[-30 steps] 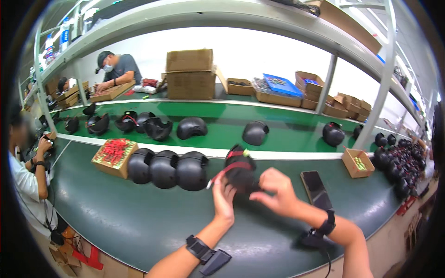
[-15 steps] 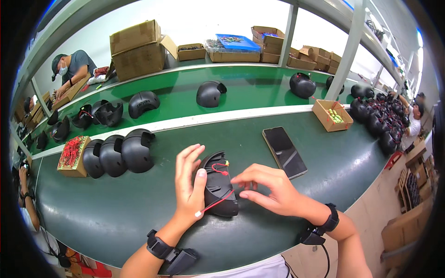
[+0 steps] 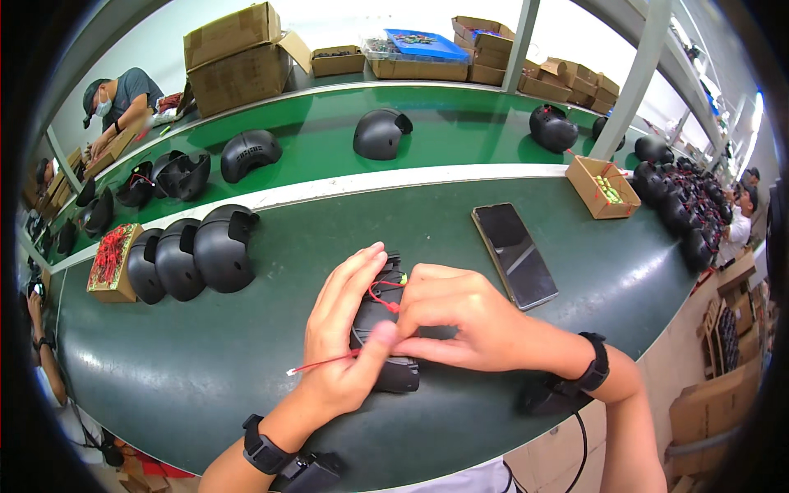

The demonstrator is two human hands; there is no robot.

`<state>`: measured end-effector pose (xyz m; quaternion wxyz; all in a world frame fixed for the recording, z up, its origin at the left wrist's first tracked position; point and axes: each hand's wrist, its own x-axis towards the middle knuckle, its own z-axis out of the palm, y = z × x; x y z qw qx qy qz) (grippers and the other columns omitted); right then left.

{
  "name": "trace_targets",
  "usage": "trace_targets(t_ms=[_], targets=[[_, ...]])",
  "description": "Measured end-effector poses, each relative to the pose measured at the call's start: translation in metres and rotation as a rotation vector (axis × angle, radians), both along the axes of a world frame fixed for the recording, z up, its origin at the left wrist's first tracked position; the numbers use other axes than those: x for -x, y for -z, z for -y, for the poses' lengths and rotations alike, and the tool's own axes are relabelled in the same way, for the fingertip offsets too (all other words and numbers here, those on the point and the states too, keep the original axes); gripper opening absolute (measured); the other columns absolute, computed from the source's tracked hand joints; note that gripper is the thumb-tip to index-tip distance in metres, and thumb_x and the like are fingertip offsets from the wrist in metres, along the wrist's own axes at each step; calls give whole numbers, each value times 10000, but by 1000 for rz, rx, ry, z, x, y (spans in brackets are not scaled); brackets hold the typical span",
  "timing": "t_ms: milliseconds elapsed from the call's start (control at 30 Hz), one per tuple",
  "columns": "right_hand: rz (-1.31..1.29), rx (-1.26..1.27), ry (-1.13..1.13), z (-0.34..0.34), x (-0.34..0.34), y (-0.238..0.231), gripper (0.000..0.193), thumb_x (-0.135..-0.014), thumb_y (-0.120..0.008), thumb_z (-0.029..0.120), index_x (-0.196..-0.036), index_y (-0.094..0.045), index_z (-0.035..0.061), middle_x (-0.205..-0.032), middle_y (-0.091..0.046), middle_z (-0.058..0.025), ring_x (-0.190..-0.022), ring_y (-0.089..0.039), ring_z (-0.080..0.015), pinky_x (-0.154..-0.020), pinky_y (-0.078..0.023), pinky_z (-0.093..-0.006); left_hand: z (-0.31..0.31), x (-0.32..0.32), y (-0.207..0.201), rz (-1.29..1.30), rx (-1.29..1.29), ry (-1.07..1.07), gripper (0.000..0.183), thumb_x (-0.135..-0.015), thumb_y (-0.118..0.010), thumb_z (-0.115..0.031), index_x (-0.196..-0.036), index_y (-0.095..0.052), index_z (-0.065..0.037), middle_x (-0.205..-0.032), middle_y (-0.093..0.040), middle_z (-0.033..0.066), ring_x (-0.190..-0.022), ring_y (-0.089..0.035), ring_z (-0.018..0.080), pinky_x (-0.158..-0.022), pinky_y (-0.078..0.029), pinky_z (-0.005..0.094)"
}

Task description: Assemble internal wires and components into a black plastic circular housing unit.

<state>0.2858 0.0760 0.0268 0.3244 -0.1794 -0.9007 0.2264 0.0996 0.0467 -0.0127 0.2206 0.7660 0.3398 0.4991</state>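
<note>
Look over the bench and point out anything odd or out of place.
The phone stands out: it lies slanted on the green bench near the right hand, looking more like a personal item than a part. The three black shells stand in a row. I see no spill or damage.

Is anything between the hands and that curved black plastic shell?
Nothing visible: the left hand rests against the curved black plastic shell, the right hand is at its right side. A thin red wire crosses the left hand.

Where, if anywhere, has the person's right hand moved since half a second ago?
Yes: judged against the smartphone, the right hand has moved left, closer to the left hand.
</note>
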Motion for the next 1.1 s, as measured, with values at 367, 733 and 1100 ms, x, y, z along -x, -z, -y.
trace_targets(t_ms=[367,733,1100], targets=[[5,-126,-46,-38,2,-22,138,-750,-707,87,-859,-654,21,-771,-588,-75,-673,-574,-208,-602,-474,-308,3,-13,7,399,142,-6,202,-907,-382,-176,-924,-447,14,-1285,-442,283,-1084,-531,315,-941,-397,385],[62,-16,-114,-34,0,-25,116,-719,-674,54,-772,-581,11,-774,-577,-119,-675,-599,-265,-611,-478,-356,1,-4,1,127,76,-4,322,-833,-378,-198,-893,-566,57,-1243,-476,239,-1064,-523,293,-931,-391,372],[-76,50,127,-22,8,-13,87,-763,-676,69,-789,-610,20,-638,-612,-34,-532,-595,-109,-484,-424,-244,1,-3,-11,-30,23,11,292,-752,-393,-50,-890,-611,86,-1024,-602,201,-1088,-521,384,-1031,-321,494]])
